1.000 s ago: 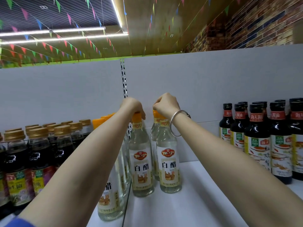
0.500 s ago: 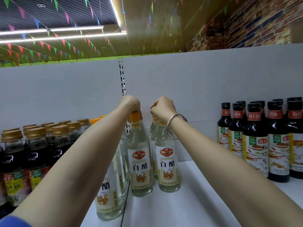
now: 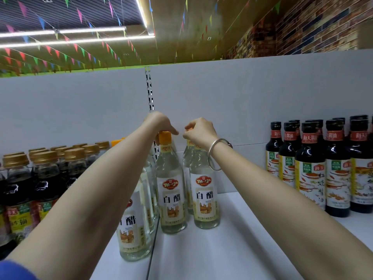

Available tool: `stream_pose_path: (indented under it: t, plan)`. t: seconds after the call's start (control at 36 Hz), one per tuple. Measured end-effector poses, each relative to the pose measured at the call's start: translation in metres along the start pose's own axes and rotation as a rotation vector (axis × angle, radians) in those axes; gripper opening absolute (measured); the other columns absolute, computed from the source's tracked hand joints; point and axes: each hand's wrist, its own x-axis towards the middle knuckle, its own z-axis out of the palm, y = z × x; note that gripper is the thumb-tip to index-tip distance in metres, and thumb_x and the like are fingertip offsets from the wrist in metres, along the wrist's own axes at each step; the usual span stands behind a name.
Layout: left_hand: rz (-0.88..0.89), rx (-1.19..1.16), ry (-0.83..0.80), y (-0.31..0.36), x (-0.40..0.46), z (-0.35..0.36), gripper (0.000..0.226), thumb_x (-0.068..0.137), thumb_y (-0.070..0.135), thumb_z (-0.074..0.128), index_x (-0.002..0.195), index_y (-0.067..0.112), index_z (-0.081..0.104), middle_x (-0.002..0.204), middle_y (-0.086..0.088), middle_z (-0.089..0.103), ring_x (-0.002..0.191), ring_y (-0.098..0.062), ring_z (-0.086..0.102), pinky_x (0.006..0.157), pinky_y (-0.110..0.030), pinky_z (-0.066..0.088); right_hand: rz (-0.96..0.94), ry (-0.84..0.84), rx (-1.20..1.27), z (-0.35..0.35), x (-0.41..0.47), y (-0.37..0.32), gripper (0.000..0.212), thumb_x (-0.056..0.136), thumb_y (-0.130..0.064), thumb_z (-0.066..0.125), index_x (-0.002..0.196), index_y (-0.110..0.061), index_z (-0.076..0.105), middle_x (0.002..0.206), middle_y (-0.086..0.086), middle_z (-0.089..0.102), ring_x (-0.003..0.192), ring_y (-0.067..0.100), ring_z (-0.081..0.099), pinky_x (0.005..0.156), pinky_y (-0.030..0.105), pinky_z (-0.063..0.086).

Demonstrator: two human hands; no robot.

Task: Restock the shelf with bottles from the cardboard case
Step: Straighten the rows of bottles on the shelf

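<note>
Two clear white vinegar bottles with orange caps stand side by side on the white shelf (image 3: 232,249). My left hand (image 3: 158,123) reaches in from the lower left, and its fingertips pinch the orange cap of the left front bottle (image 3: 171,190). My right hand (image 3: 200,131), with a silver bangle on the wrist, is curled over the cap of the right front bottle (image 3: 205,195) and hides it. Both bottles stand upright on the shelf. More vinegar bottles (image 3: 133,229) stand behind and to the left, partly hidden by my left forearm. No cardboard case is in view.
Dark sauce bottles with gold caps (image 3: 40,178) fill the shelf on the left. Dark soy sauce bottles with black caps (image 3: 310,174) stand in rows on the right. A grey back panel (image 3: 242,108) closes the rear. Bare shelf lies between the vinegar and the right-hand rows.
My left hand has risen on the cap, so the orange cap now shows below the fingers. My right hand has closed over its cap. The bottles stay in place.
</note>
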Motion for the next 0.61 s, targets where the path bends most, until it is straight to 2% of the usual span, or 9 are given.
stream_pose_path:
  t: [0.06,0.14,0.19,0.25,0.33,0.42,0.47,0.53,0.61]
  plan:
    - [0.006,-0.115,-0.021,0.0,-0.006,-0.005,0.08,0.082,0.052,0.064,0.135,-0.004,0.041,0.132,-0.02,0.054,0.098,-0.032,0.067,0.082,-0.035,0.056,-0.004,0.001,0.044,-0.001,-0.003,0.003,0.04,0.08,-0.016,0.066,0.12,-0.014,0.063,0.12,0.007,0.062,0.091,0.014,0.052,0.072,0.023,0.042]
    - [0.014,-0.223,-0.033,0.0,-0.021,-0.009,0.086,0.081,0.058,0.061,0.139,-0.002,0.039,0.139,-0.02,0.048,0.097,-0.029,0.067,0.067,-0.032,0.055,-0.013,0.023,0.063,-0.004,-0.009,0.008,0.055,0.08,-0.019,0.067,0.132,-0.017,0.051,0.128,0.01,0.055,0.097,0.016,0.05,0.074,0.023,0.041]
    - [0.038,-0.254,-0.016,-0.004,-0.03,-0.006,0.085,0.08,0.056,0.064,0.14,0.0,0.038,0.143,-0.02,0.044,0.105,-0.033,0.064,0.069,-0.032,0.056,-0.02,0.038,0.052,-0.004,-0.015,0.012,0.064,0.08,-0.02,0.069,0.138,-0.019,0.042,0.131,0.011,0.051,0.11,0.023,0.051,0.081,0.028,0.046]
    - [0.061,-0.271,0.021,-0.009,-0.038,0.0,0.082,0.079,0.05,0.069,0.137,0.0,0.041,0.14,-0.02,0.046,0.107,-0.035,0.063,0.074,-0.034,0.055,-0.002,0.041,0.073,-0.005,-0.021,0.014,0.073,0.08,-0.019,0.07,0.142,-0.021,0.032,0.132,0.012,0.047,0.114,0.027,0.051,0.09,0.034,0.049]
    - [0.08,-0.315,0.139,-0.019,-0.05,0.01,0.074,0.073,0.042,0.079,0.126,0.0,0.05,0.123,-0.018,0.058,0.099,-0.032,0.066,0.078,-0.035,0.058,0.019,0.056,0.083,-0.005,-0.03,0.016,0.078,0.08,-0.019,0.07,0.144,-0.022,0.026,0.131,0.014,0.043,0.115,0.029,0.048,0.085,0.031,0.043]
    - [0.089,-0.359,0.198,-0.024,-0.061,0.024,0.068,0.073,0.036,0.08,0.122,-0.001,0.051,0.11,-0.015,0.061,0.098,-0.027,0.065,0.084,-0.035,0.056,-0.004,0.102,0.045,-0.004,-0.043,0.014,0.072,0.081,-0.02,0.068,0.142,-0.024,0.03,0.131,0.013,0.04,0.117,0.03,0.044,0.085,0.033,0.04]
    - [0.087,-0.368,0.23,-0.028,-0.067,0.034,0.055,0.075,0.034,0.079,0.111,0.0,0.057,0.097,-0.012,0.06,0.089,-0.022,0.061,0.074,-0.03,0.054,-0.056,0.16,-0.035,-0.003,-0.051,0.011,0.062,0.082,-0.019,0.065,0.138,-0.025,0.039,0.137,0.011,0.038,0.123,0.029,0.038,0.094,0.037,0.039]
    - [0.085,-0.429,0.268,-0.032,-0.074,0.046,0.039,0.075,0.028,0.08,0.098,0.004,0.059,0.093,-0.01,0.059,0.082,-0.019,0.057,0.061,-0.025,0.048,-0.137,0.234,-0.123,-0.004,-0.062,0.008,0.048,0.083,-0.017,0.063,0.13,-0.023,0.051,0.144,0.009,0.035,0.13,0.028,0.032,0.103,0.038,0.032]
    - [0.083,-0.575,0.349,-0.037,-0.083,0.065,0.044,0.074,0.019,0.08,0.099,0.01,0.046,0.087,-0.003,0.054,0.074,-0.015,0.054,0.055,-0.017,0.043,-0.266,0.298,-0.149,-0.003,-0.076,0.003,0.031,0.084,-0.007,0.058,0.114,-0.014,0.063,0.14,0.007,0.043,0.129,0.025,0.035,0.106,0.032,0.029]
